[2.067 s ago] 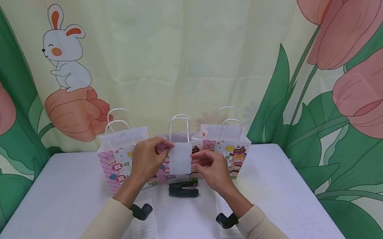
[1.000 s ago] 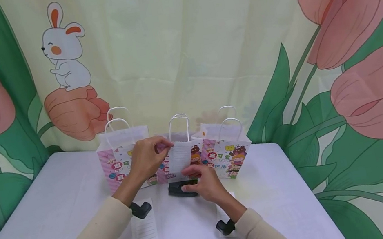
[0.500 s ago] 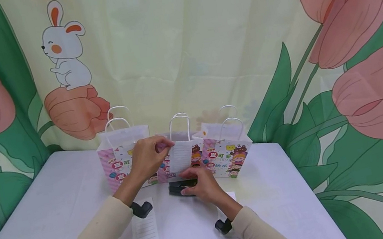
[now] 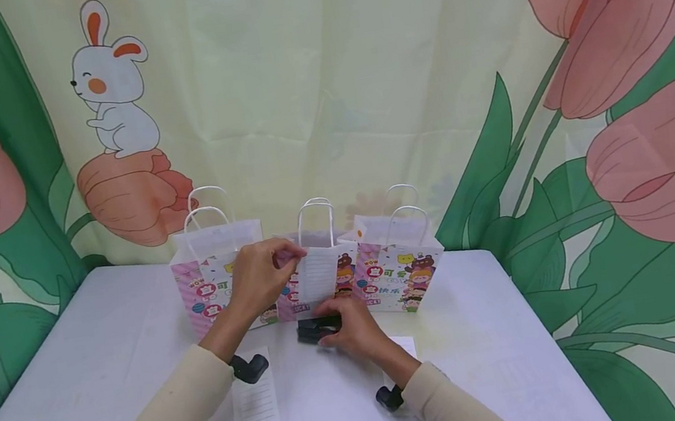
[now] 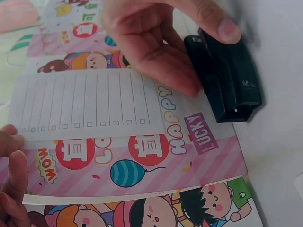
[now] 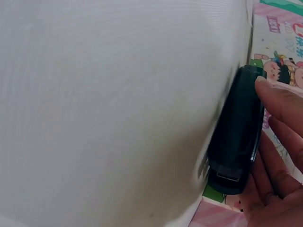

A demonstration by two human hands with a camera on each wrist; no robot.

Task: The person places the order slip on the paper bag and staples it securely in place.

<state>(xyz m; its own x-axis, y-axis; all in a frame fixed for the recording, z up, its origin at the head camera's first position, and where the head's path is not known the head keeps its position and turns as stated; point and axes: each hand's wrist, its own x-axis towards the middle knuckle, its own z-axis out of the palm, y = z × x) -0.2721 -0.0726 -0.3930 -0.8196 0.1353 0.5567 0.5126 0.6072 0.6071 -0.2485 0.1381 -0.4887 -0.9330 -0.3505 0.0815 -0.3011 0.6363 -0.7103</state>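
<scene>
A small lined paper slip point(image 4: 316, 277) with a column of checkboxes lies against the front of the middle paper gift bag point(image 4: 346, 276). My left hand point(image 4: 258, 278) pinches the slip's upper edge at the bag's rim, below the white handle. Below the bag, a black stapler point(image 4: 312, 330) lies on the table. My right hand point(image 4: 356, 328) holds it at its right end. In the left wrist view, the thumb presses on top of the stapler point(image 5: 232, 78) and the fingers reach along its bag side. The right wrist view shows the stapler point(image 6: 236, 127) lengthwise beside the bag.
Two more printed gift bags stand beside the middle one: the left bag point(image 4: 192, 290) and the right bag point(image 4: 395, 271). A lined slip point(image 4: 253, 401) lies at front left on the white tablecloth point(image 4: 322, 416); another slip point(image 4: 405, 346) is partly under my right forearm. A printed curtain point(image 4: 354, 55) hangs behind.
My right hand has left the side of the slip, moved down and left to the stapler, and taken hold of it. My left hand stays at the slip's top edge.
</scene>
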